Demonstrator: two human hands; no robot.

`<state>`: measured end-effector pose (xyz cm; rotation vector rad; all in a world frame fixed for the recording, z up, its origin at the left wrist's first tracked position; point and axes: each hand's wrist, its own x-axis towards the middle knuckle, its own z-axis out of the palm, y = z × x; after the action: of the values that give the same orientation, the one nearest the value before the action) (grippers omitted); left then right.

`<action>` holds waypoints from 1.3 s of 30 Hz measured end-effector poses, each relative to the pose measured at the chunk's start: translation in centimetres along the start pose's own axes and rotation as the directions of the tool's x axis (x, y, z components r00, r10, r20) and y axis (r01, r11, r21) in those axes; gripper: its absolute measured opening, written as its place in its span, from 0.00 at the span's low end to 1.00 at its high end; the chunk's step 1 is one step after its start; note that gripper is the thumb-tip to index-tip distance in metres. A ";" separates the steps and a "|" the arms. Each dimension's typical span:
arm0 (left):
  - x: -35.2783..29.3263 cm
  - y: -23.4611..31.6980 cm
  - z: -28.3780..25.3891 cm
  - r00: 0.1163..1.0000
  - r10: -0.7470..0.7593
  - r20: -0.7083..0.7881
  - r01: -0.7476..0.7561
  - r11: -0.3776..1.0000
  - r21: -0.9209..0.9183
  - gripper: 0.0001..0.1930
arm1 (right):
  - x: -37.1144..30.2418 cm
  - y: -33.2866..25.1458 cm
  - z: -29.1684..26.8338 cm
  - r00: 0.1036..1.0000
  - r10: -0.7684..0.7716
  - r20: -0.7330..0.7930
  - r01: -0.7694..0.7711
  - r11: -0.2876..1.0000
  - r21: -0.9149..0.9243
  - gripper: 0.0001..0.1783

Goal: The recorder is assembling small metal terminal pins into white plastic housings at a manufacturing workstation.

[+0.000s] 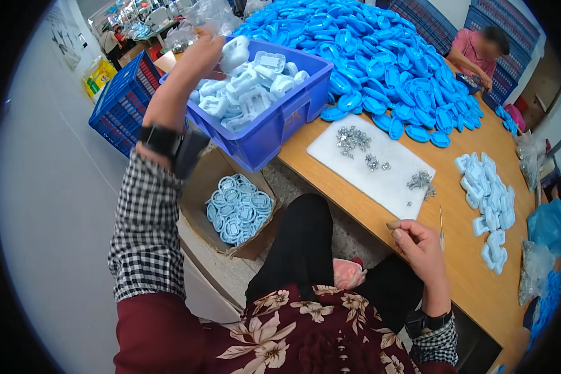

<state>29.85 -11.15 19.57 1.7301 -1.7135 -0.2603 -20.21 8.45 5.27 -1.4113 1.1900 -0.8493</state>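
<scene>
My left hand (pixel 201 57) reaches over the blue plastic bin (pixel 293 121) at the upper left. It grips a pale, rounded plastic housing (pixel 235 55), raised at the bin's far left side; its fingertips are blurred. More housings of the same kind (pixel 255 100) fill the bin. My right hand (pixel 422 249) is at the table's front edge, thumb and forefinger pinched together; whatever is between them is too small to name. Just beyond that hand is a white board (pixel 368 174) bearing small piles of shiny metal parts (pixel 353 139). A thin screwdriver-like tool (pixel 442 227) lies beside the hand.
Bright blue oval plastic parts (pixel 386 68) form a large heap at the back. Pale blue housings (pixel 489 193) lie on the right of the table (pixel 461 274). A cardboard box (pixel 255 246) of pale ring-shaped parts stands below the bin. Another person (pixel 480 53) sits at the far right.
</scene>
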 end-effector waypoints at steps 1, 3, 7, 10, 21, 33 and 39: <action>1.5 -1.8 -0.4 0.995 0.037 -0.095 -0.021 0.987 0.162 0.22 | -0.2 0.3 0.1 1.000 0.009 -0.011 -0.009 1.000 -0.016 0.11; 0.9 2.5 0.1 0.931 0.272 -0.245 -0.121 0.861 0.494 0.22 | -1.1 1.1 -0.5 0.999 0.008 -0.051 -0.009 1.000 -0.017 0.11; -5.0 15.1 8.5 0.932 0.295 -0.210 -0.337 0.919 -0.205 0.27 | -2.7 2.4 -3.5 0.980 0.009 -0.197 -0.041 0.986 -0.160 0.10; -12.9 18.5 14.6 0.926 0.351 0.141 -0.237 0.829 -0.506 0.18 | -2.2 1.8 -3.9 0.979 -0.094 -0.179 0.037 0.955 -0.295 0.10; -13.4 32.1 38.4 0.463 0.806 0.369 -0.703 0.587 -0.402 0.16 | -4.8 7.0 -8.3 0.857 -0.107 -0.505 -0.005 0.976 -0.216 0.10; -10.1 40.3 48.3 0.229 0.867 0.442 -0.960 0.276 -0.044 0.23 | -5.3 8.2 -8.6 0.826 -0.203 -0.526 0.075 0.964 -0.255 0.06; -10.3 40.4 46.6 0.216 0.814 0.539 -0.934 0.334 -0.129 0.16 | -5.2 8.6 -8.7 0.817 -0.176 -0.550 0.078 0.978 -0.196 0.08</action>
<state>-30.97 -12.39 4.97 0.4562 -2.9697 0.0345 -31.55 11.60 -0.92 -1.4267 1.6562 -1.3558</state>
